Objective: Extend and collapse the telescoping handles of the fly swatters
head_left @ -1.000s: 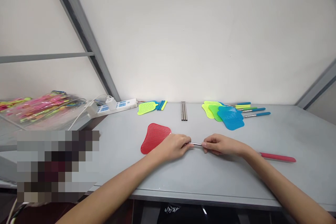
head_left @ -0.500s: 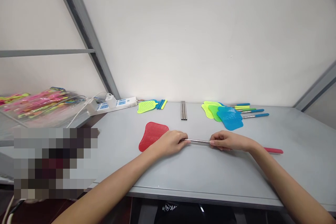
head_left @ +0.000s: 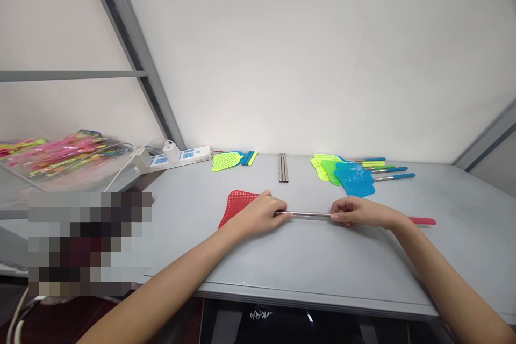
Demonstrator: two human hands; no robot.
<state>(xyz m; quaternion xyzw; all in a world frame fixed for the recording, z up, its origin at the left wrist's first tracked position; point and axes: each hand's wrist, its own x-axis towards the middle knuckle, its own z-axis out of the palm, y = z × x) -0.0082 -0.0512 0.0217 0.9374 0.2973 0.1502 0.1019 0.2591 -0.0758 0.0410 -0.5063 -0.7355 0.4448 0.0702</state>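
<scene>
Metal shaft (head_left: pixel 311 214) — in both hands (head_left: pixel 264 214) (head_left: pixel 360 210)

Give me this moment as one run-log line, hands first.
left hand: grips metal rod near red swatter head | right hand: pinches same rod, nearer red handle | behind: metal tubes, swatter pile

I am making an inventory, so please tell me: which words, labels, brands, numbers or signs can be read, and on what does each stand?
"VK", perhaps: white print on dark cloth below the table; rest unclear.
Power strip: any print too small.
Bagged goods: any print too small, blurred.
Red swatter, metal rod: no text visible.
</scene>
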